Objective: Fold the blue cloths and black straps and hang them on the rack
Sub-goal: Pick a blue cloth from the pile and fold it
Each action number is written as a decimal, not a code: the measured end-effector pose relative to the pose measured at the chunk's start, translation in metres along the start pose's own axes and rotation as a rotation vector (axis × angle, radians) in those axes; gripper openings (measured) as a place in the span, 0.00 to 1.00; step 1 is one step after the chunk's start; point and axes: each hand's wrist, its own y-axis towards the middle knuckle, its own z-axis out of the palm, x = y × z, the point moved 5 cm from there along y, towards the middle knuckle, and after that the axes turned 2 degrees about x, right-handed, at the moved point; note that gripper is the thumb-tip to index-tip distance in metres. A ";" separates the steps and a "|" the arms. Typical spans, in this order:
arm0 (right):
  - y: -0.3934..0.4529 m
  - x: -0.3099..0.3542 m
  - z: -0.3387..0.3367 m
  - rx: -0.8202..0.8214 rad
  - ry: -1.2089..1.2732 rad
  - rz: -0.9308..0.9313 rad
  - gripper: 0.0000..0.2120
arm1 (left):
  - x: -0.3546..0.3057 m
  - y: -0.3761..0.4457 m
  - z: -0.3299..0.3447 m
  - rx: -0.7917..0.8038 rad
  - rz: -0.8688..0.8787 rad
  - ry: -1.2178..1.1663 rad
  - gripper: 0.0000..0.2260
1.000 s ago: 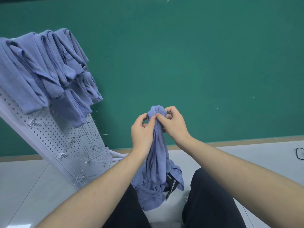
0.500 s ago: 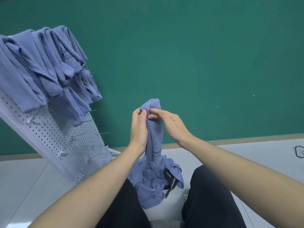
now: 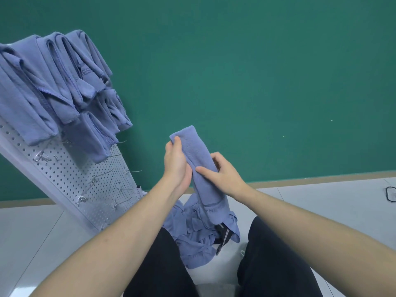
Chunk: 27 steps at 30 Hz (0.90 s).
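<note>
Against the green wall (image 3: 257, 82), your left hand (image 3: 176, 161) pinches the folded blue cloth (image 3: 200, 168) near its top while your right hand (image 3: 222, 175) grips mid-length; keep edges aligned, then drape it evenly over a free hook on the rack (image 3: 85, 179) to your left.

Light was even and fairly bright, with soft, faint shadows under the hanging cloths (image 3: 64, 91) on the rack (image 3: 90, 179). The pale floor (image 3: 321, 202) carried a mild sheen. Wide-angle distortion tilted the rack and stretched the forearms at the lower edges. Detail looked slightly soft throughout.
</note>
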 end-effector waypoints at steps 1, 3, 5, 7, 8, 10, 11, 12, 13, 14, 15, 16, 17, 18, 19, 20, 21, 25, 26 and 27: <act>0.000 -0.003 0.001 0.022 -0.024 0.014 0.15 | -0.001 0.002 -0.003 -0.014 -0.014 -0.024 0.10; 0.000 -0.011 0.003 0.102 -0.010 0.060 0.15 | -0.003 0.007 -0.011 -0.036 -0.059 -0.073 0.11; -0.002 -0.016 0.005 0.187 0.032 0.110 0.15 | -0.003 0.012 -0.020 -0.043 -0.098 -0.102 0.15; 0.001 -0.018 0.006 0.225 0.013 0.132 0.15 | -0.004 0.014 -0.031 -0.068 -0.102 -0.105 0.16; 0.004 -0.017 0.006 0.226 -0.016 0.134 0.16 | -0.004 0.015 -0.038 -0.086 -0.102 -0.109 0.16; 0.010 -0.015 0.007 0.232 -0.082 0.129 0.17 | -0.004 0.016 -0.053 -0.128 -0.110 -0.153 0.15; 0.014 -0.015 0.008 0.237 -0.125 0.125 0.17 | -0.003 0.016 -0.060 -0.148 -0.118 -0.182 0.14; 0.017 -0.013 0.011 0.250 -0.170 0.116 0.17 | -0.003 0.015 -0.070 -0.168 -0.122 -0.207 0.13; 0.022 -0.013 0.015 0.275 -0.207 0.102 0.17 | -0.003 0.014 -0.079 -0.186 -0.124 -0.224 0.14; 0.025 -0.010 0.019 0.301 -0.228 0.084 0.16 | -0.003 0.014 -0.089 -0.199 -0.129 -0.242 0.14; 0.028 -0.008 0.023 0.333 -0.222 0.065 0.13 | -0.002 0.013 -0.100 -0.219 -0.143 -0.253 0.15; 0.031 -0.004 0.028 0.371 -0.205 0.044 0.09 | -0.001 0.012 -0.111 -0.246 -0.163 -0.265 0.15; 0.035 -0.001 0.035 0.409 -0.193 0.016 0.12 | -0.002 0.012 -0.123 -0.276 -0.187 -0.269 0.15; 0.038 0.003 0.042 0.436 -0.186 -0.009 0.19 | -0.002 0.012 -0.134 -0.295 -0.214 -0.272 0.15; 0.043 0.008 0.049 0.461 -0.179 -0.030 0.23 | -0.002 0.012 -0.146 -0.316 -0.246 -0.260 0.14; 0.046 0.013 0.056 0.487 -0.163 -0.048 0.25 | -0.001 0.012 -0.157 -0.327 -0.274 -0.242 0.13; 0.050 0.018 0.063 0.520 -0.146 -0.063 0.25 | -0.002 0.011 -0.168 -0.343 -0.294 -0.201 0.11; 0.065 0.037 0.086 0.670 -0.165 -0.127 0.21 | -0.021 0.007 -0.202 -0.380 -0.151 0.369 0.07; 0.069 0.043 0.090 0.699 -0.180 -0.143 0.20 | -0.031 0.005 -0.205 -0.378 -0.041 0.562 0.08; 0.072 0.050 0.094 0.721 -0.198 -0.161 0.19 | -0.044 0.001 -0.203 -0.348 0.087 0.712 0.11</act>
